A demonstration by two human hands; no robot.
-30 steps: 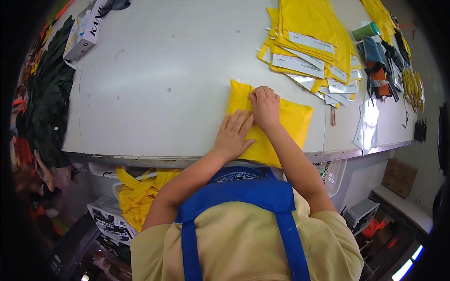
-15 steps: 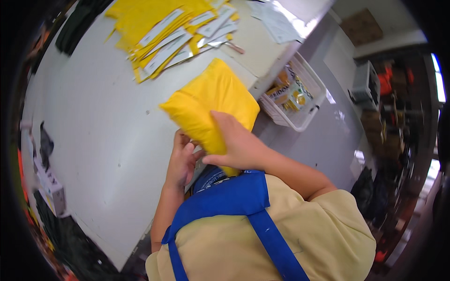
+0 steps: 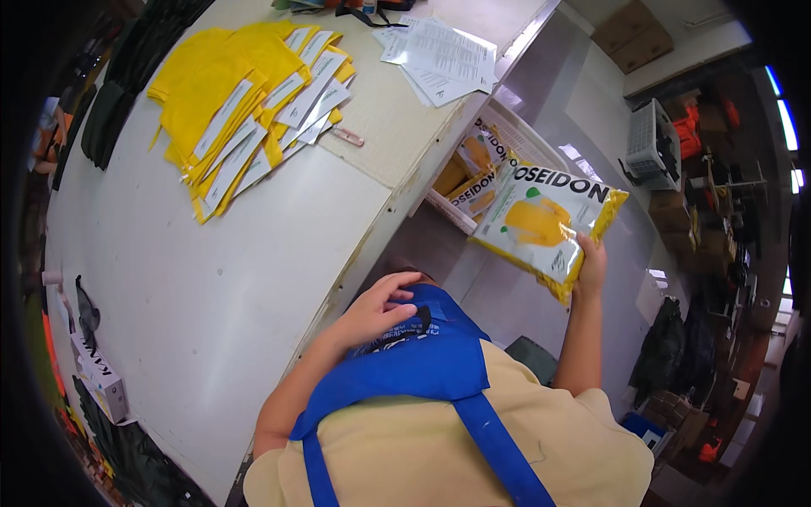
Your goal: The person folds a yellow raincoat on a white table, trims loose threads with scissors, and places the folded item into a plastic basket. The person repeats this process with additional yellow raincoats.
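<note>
A plump yellow-and-white plastic package [image 3: 541, 224], printed with a picture of a yellow item, is tilted beside the table at the right. My right hand [image 3: 591, 264] grips its right edge, with the thumb on the printed face. Behind its upper left corner stands a white plastic basket [image 3: 549, 145] holding similar packages [image 3: 475, 196]; the held one hides part of it. My left hand [image 3: 382, 308] holds nothing, its fingers loosely apart in front of the blue apron [image 3: 405, 363], close to the table edge.
On the white table [image 3: 279, 279] lie overlapping yellow items with white cards [image 3: 245, 101], a small pinkish tool [image 3: 348, 137] and printed sheets [image 3: 443, 59]. Dark folded cloth [image 3: 110, 118] lines the far left. A grey crate [image 3: 652, 148] stands on the floor farther right.
The package has moved right, from over the table to beside the basket, and its printed face now shows. My left hand has let go of it and rests nearer the apron.
</note>
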